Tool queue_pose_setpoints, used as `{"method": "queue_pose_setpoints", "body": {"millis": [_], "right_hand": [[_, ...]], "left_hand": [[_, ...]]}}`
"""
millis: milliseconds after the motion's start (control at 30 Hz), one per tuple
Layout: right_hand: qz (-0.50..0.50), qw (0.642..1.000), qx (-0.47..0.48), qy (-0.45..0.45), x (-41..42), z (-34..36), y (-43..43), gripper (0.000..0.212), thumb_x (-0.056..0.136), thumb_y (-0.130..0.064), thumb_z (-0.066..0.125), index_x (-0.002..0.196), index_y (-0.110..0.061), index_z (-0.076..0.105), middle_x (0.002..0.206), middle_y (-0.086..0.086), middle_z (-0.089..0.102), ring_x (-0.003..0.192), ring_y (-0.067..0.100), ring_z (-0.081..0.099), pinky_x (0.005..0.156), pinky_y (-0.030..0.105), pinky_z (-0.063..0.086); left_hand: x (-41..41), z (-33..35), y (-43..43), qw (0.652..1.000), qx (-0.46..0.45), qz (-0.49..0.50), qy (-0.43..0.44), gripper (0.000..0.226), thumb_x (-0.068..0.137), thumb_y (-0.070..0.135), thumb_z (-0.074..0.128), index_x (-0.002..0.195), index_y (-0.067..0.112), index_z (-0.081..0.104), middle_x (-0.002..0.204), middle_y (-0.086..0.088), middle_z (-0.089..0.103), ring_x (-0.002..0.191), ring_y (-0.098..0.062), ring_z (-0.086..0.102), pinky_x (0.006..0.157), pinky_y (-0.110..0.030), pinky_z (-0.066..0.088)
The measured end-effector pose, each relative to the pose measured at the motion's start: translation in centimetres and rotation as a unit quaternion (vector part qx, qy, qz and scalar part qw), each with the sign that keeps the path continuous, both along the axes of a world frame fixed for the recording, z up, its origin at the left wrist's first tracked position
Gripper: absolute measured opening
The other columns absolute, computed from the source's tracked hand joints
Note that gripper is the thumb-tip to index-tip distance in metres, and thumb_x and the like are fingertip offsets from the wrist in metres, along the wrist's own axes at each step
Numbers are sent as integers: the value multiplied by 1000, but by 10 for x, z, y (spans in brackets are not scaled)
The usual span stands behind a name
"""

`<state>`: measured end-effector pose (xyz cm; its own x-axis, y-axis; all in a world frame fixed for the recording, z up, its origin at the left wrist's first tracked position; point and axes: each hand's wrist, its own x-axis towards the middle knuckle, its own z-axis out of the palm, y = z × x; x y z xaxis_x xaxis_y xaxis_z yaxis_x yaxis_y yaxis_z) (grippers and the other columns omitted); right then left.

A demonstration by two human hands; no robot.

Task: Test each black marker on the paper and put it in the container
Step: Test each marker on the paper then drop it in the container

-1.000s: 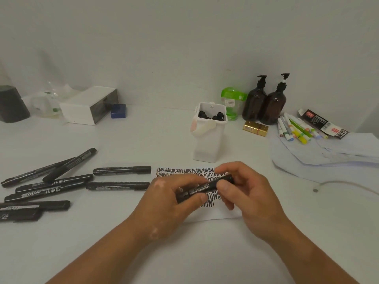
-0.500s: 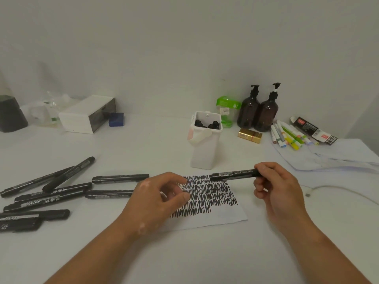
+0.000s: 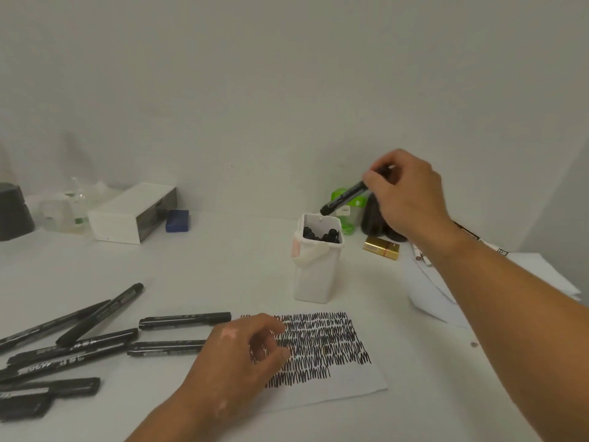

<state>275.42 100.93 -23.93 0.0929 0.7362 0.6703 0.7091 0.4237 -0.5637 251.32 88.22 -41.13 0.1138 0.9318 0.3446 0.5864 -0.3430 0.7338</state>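
One marker (image 3: 345, 196) is pinched in the right hand (image 3: 404, 199), tilted, its lower end just above the rim of the container (image 3: 314, 282) at 1 o'clock. The left hand (image 3: 232, 362) rests loosely curled and empty on the scribbled paper (image 3: 350, 384), spare markers (image 3: 185, 320) lying at its 9 o'clock.

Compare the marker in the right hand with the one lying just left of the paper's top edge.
The held marker is gripped by the right hand in the air; the lying marker rests on the table, untouched. The held marker tilts, its lower end just above the container rim; the lying marker lies flat, running left to right. Both are black.
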Motion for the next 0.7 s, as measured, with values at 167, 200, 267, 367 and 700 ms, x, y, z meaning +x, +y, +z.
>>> {"method": "queue_pose_setpoints", "body": {"millis": [167,200,267,367,700], "right_hand": [[-11,977,-72,-200,-17,-4,44,6,93,-34,65,96,-29,67,95,-5,68,84,16,63,69,26,52],[-16,971,-83,-222,-17,-5,49,9,94,-34,64,97,-27,68,98,-3,69,89,19,63,75,32,55],[-24,961,-103,-255,-20,-8,54,13,95,-32,61,99,-24,70,101,-1,70,91,20,62,80,36,55],[-27,943,-132,-304,-24,-13,57,18,96,-30,59,104,-23,74,106,1,72,94,22,64,85,41,59],[-69,910,-158,-378,-35,-22,67,21,90,-25,64,108,-17,57,101,6,64,91,27,61,70,36,52]], "left_hand": [[-2,-1,1,1000,-4,-1,-5,16,80,35,78,93,40,69,79,20,69,70,-5,62,62,-13,48],[-2,-1,2,1000,-3,-2,-4,16,80,35,78,93,40,69,79,21,69,70,-5,62,62,-13,48],[-2,-1,2,1000,0,-2,-3,16,80,35,78,92,40,69,79,22,69,70,-4,62,62,-12,47],[-1,-1,2,1000,1,-7,-3,16,80,34,78,92,39,69,78,23,68,70,-4,62,62,-11,46],[-1,-1,1,1000,-2,-15,-8,15,80,34,77,92,38,69,76,22,68,69,-4,61,62,-10,45]]}}
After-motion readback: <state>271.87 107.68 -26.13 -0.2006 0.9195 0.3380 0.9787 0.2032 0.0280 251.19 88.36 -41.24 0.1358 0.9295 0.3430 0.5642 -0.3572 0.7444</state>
